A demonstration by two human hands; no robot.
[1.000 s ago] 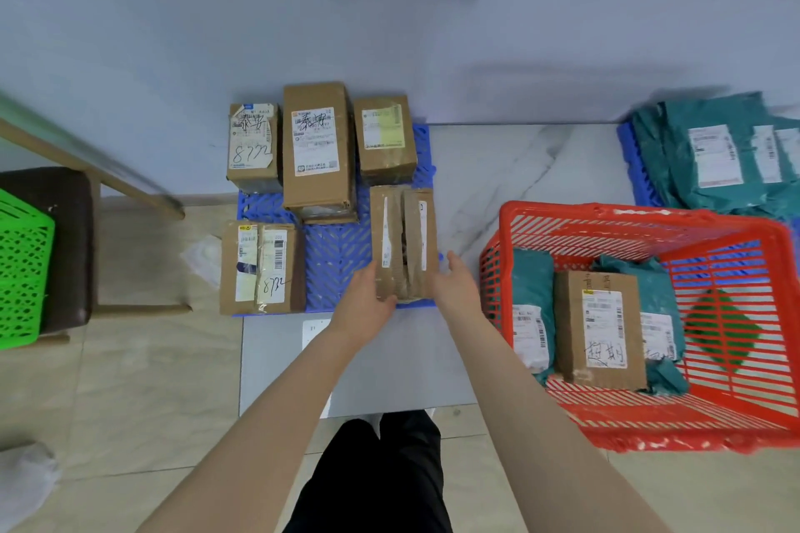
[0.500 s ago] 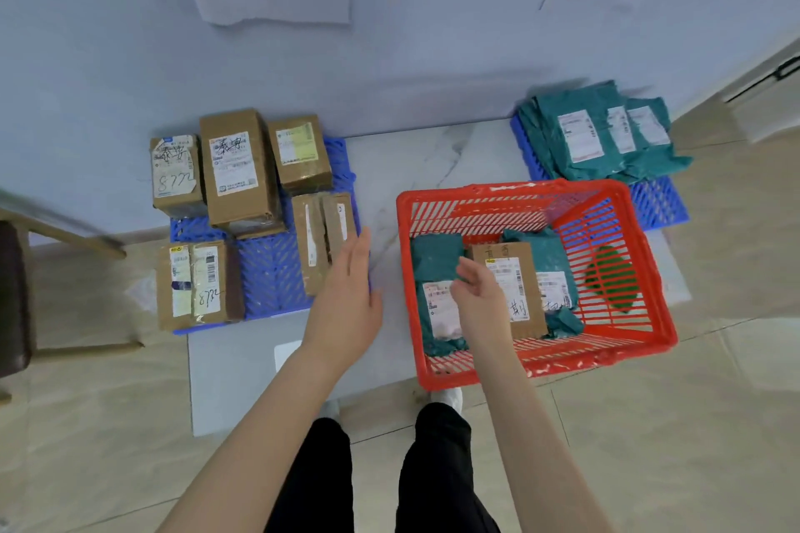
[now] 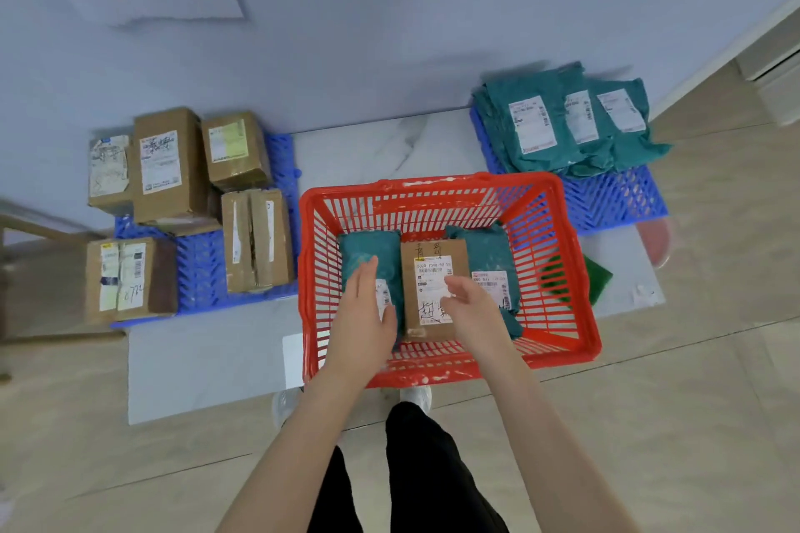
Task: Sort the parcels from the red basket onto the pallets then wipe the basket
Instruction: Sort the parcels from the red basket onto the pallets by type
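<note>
With the left hand and right hand both spread empty over the red basket, best clamp the cardboard box by its long sides and lift it straight up clear of the teal mailers.

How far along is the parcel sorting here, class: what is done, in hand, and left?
Done: five cardboard boxes lie on the left pallet, teal bags on the right pallet. In hand: left hand and right hand, both open, flank the brown box in the red basket. Left: that box, two teal bags beside it, then wiping.
</note>
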